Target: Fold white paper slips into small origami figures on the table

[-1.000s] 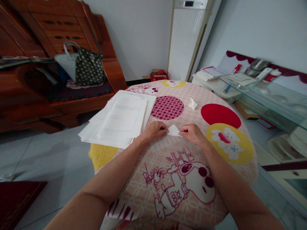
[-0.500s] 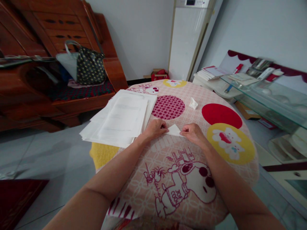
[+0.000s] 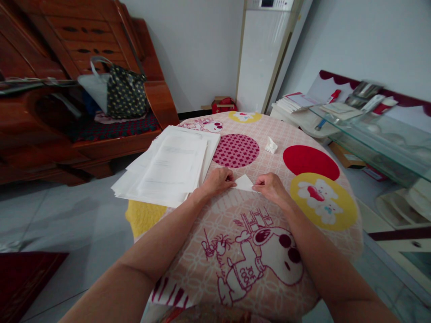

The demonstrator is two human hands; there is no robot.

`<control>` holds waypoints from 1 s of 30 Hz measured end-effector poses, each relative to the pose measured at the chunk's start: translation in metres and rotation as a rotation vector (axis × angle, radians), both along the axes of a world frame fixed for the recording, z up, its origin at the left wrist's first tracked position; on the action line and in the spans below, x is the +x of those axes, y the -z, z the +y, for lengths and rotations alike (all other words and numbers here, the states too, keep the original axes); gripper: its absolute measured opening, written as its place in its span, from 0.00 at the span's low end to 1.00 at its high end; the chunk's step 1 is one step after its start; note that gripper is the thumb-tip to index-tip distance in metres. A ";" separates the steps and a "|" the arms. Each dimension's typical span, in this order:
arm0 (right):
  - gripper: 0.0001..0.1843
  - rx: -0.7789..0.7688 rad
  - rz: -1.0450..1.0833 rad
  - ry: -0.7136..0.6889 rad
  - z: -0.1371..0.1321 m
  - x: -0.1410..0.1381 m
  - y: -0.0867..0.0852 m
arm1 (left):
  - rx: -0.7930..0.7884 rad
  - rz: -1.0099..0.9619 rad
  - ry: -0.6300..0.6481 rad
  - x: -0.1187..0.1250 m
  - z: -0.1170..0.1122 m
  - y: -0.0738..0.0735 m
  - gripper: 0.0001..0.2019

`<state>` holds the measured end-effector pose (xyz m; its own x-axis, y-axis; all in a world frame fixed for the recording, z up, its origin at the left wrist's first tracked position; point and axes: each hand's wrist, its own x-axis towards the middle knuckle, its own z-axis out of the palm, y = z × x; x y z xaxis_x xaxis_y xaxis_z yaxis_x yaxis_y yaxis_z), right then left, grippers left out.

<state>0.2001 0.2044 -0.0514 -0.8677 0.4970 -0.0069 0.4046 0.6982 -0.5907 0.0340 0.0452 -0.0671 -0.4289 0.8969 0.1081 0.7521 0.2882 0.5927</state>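
Between my hands lies a small white piece of folded paper [image 3: 244,183], its visible part a triangle with the tip pointing away from me. My left hand [image 3: 219,180] pinches its left corner, and my right hand [image 3: 270,185] pinches the right corner. Both hands rest low over the patterned tablecloth [image 3: 215,233]. The fingertips hide the paper's two outer corners. Just left of my left hand is a stack of white paper sheets [image 3: 171,163], some with faint print. Beyond my right hand sits a small crumpled or folded white paper piece [image 3: 270,145].
A glass shelf [image 3: 380,139] with cups and other items stands to the right of the round table. Several papers [image 3: 298,102] lie on a white surface behind it. At the left, a wooden bench [image 3: 161,103] holds a dark patterned bag [image 3: 126,92].
Hardly anything differs. Both hands keep their pinch on the folded paper in the same place, and the view has shifted very slightly.
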 end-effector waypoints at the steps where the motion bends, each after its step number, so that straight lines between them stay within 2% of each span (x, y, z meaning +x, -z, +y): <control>1: 0.09 -0.003 -0.003 0.002 0.000 0.000 0.000 | -0.003 0.000 -0.001 0.000 0.000 0.000 0.04; 10: 0.07 0.036 -0.009 -0.011 0.000 -0.001 0.001 | -0.023 0.042 0.007 0.001 0.000 0.000 0.04; 13: 0.07 0.058 -0.040 0.000 -0.001 -0.002 0.000 | 0.026 0.092 0.045 0.003 -0.001 0.001 0.02; 16: 0.06 0.099 -0.085 0.051 -0.001 0.000 -0.004 | 0.144 0.156 0.156 0.009 -0.002 0.002 0.13; 18: 0.04 0.146 -0.110 0.099 -0.002 0.002 -0.006 | 0.175 0.152 0.299 0.014 -0.002 0.004 0.19; 20: 0.03 0.203 -0.115 0.134 -0.004 0.003 -0.007 | 0.169 0.131 0.425 0.017 -0.002 0.005 0.22; 22: 0.04 0.226 -0.090 0.120 -0.008 0.003 -0.007 | 0.160 0.124 0.480 0.017 -0.002 0.006 0.22; 26: 0.08 0.102 -0.034 0.004 -0.015 -0.003 0.000 | 0.169 0.104 0.477 0.014 -0.001 0.009 0.23; 30: 0.04 -0.022 -0.077 0.039 -0.018 -0.010 0.002 | 0.183 0.090 0.466 0.011 0.001 0.011 0.27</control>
